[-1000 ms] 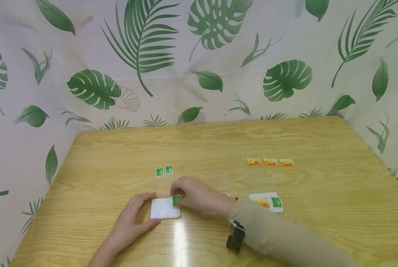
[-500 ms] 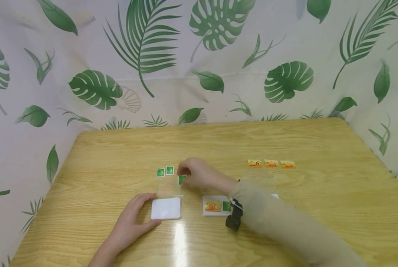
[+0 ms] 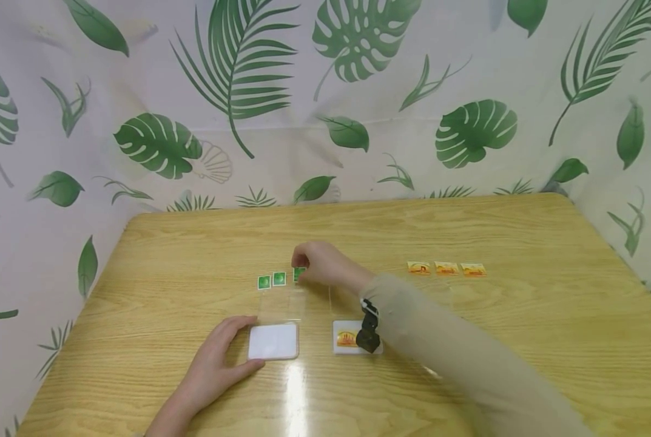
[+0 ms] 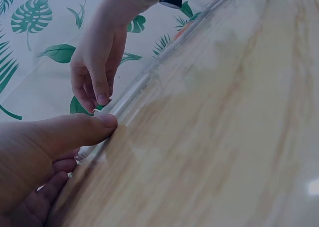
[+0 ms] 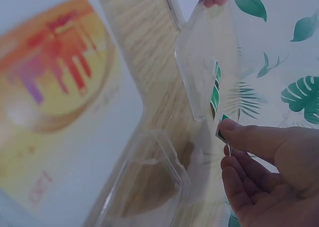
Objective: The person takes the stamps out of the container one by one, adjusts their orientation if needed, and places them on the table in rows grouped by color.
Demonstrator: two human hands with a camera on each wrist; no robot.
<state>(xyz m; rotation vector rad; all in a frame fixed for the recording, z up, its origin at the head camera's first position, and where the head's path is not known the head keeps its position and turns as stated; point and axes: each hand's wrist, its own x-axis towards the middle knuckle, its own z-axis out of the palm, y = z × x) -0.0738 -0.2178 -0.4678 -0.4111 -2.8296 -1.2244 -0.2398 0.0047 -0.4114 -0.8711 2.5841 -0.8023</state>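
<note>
My left hand (image 3: 213, 358) holds the left end of a clear plastic case (image 3: 273, 342) with a white inside, thumb and fingers at its edges. The case's transparent lid (image 3: 281, 305) lies folded back. Between thumb and fingers, my right hand (image 3: 327, 267) pinches a small green stamp (image 5: 223, 129), beyond that lid. In the head view the held stamp is at the right end of a row, beside two other green stamps (image 3: 271, 280) on the table. Whether it touches the table I cannot tell.
A second clear case (image 3: 340, 325) with an orange stamp (image 3: 347, 338) stands to the right, partly hidden by the wrist camera (image 3: 367, 337). Three orange stamps (image 3: 446, 268) lie in a row further back. A leaf-print cloth (image 3: 380, 139) hangs behind the table (image 3: 522, 340).
My right hand has carried the green stamp from the left case away to the row at the back. The white inside of that case now shows fully. My left hand keeps its place.
</note>
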